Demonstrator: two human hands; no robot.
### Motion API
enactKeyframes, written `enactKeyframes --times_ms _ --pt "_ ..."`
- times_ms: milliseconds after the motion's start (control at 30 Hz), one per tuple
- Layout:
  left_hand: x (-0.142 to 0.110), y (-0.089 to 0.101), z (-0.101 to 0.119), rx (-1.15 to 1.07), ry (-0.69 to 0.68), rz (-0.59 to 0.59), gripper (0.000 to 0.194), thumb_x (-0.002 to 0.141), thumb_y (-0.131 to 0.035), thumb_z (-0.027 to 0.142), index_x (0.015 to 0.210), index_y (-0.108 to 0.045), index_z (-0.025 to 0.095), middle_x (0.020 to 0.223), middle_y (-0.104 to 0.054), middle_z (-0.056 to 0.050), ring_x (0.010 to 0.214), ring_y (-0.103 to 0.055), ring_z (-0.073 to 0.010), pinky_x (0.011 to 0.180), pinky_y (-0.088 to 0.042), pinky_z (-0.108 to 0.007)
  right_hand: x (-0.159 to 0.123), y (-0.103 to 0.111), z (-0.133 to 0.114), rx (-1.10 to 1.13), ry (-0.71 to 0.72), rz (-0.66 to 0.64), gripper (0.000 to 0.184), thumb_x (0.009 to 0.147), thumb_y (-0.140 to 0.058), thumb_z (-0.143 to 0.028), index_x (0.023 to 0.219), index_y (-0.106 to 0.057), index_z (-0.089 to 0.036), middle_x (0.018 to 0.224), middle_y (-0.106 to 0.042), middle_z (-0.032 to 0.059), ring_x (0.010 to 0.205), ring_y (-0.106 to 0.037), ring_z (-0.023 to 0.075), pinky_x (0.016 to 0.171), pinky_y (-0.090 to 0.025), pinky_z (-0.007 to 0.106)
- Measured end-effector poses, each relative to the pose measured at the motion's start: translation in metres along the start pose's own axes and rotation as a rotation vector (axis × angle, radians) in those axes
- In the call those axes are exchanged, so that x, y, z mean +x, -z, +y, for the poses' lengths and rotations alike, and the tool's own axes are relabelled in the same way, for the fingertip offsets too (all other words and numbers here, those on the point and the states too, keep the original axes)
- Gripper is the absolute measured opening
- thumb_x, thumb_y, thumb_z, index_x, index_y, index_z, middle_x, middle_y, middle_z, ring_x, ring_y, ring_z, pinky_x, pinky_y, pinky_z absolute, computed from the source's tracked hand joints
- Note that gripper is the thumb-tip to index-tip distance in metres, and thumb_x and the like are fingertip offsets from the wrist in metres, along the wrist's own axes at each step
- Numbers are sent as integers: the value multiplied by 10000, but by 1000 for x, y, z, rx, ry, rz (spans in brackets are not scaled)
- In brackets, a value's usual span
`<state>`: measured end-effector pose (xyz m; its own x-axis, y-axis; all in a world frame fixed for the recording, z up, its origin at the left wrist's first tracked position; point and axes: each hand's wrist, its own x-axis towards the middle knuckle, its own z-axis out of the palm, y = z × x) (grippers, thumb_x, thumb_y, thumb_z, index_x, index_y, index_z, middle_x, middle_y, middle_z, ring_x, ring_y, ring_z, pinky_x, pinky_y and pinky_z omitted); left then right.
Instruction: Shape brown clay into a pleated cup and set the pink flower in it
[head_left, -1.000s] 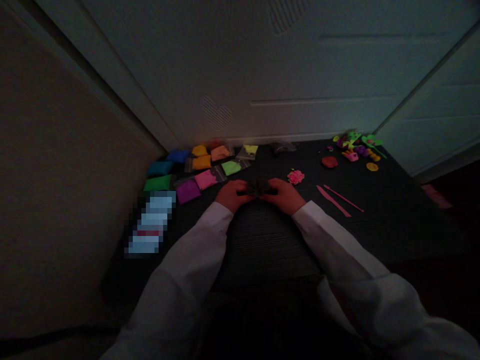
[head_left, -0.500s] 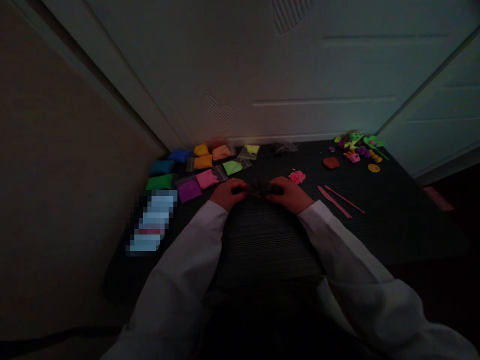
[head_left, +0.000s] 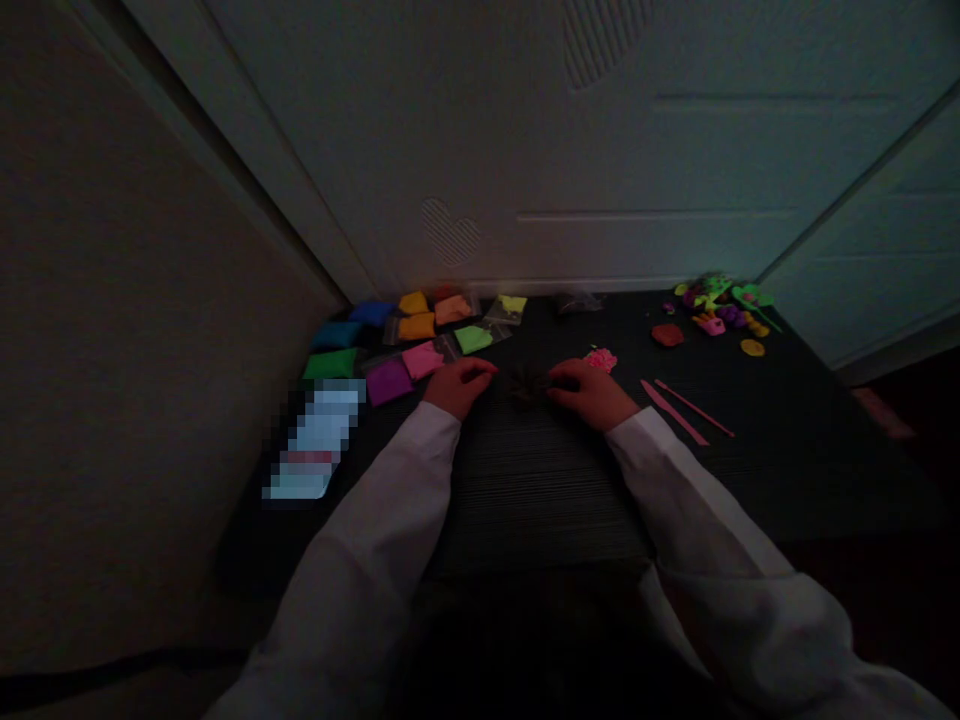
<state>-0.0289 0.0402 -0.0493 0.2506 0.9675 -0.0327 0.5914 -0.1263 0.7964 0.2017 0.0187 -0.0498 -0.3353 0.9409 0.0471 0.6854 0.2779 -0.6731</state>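
Dark ruffled piece (head_left: pixel 528 385): lies left of pink cluster (head_left: pixel 602 360).
Left hand (head_left: pixel 459 388): farther left, loosely curls seemingly empty fingers.
Right hand (head_left: pixel 596 392): beside cluster, bends fingers, perhaps steadying piece; cannot tell whether pinching.

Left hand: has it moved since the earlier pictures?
Yes: judged against the lower embossed heart, the left hand has moved left and now sits apart from the dark clump.

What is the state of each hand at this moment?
Left hand: nothing visible in it, beside the dark flower-like piece; open or closed, cannot be told.
Right hand: at that piece's edge; whether closed on it, cannot be told.
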Motion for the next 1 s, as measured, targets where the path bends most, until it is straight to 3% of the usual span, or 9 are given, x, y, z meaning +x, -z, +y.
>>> enactKeyframes --times_ms 200,467,567,733,833,1000 --pt "0 0 2 -29 22 5 315 860 -524 323 1123 -543 153 1132 -578 -85 965 -587 -201 812 -507 -411 -2 -5 -11 10 10 13 275 858 -544 -332 1058 -572 -145 1098 -594 64 989 -579 190 850 -479 416" --pt "-1 -2 3 -157 23 -6 322 860 -525 321 1134 -537 154 1143 -573 -87 971 -585 -202 813 -507 -413 -4 -18 -25 175 -83 129 433 607 -743 -358 981 -628 -169 1030 -614 107 1039 -504 303 950 -322 528" --pt "-1 -2 3 -253 14 7 280 848 -543 320 1064 -571 144 1079 -600 -75 934 -593 -190 802 -507 -397 -3 -17 -25 340 -108 153 369 600 -736 -318 928 -640 -176 1026 -623 95 1055 -502 292 976 -296 521" --pt "-9 -4 15 -525 -22 26 256 730 -616 389 866 -632 172 831 -664 -36 776 -619 -168 680 -498 -317 -7 -4 -29 778 -88 70 391 641 -686 -442 943 -626 -201 926 -670 44 893 -607 199 862 -434 404" --pt "-19 -7 28 -671 -55 -4 263 699 -610 411 804 -622 170 779 -656 -43 688 -612 -154 592 -474 -297 -14 7 -37 1008 -61 1 438 577 -701 -532 884 -634 -227 867 -666 30 814 -615 181 771 -469 366" --pt "-35 -9 45 -782 -146 -24 263 656 -675 412 808 -630 202 748 -622 -31 644 -565 -139 574 -457 -298 -23 15 -49 1218 -48 -116 397 477 -785 -469 767 -650 -233 809 -642 16 717 -584 161 701 -469 349"
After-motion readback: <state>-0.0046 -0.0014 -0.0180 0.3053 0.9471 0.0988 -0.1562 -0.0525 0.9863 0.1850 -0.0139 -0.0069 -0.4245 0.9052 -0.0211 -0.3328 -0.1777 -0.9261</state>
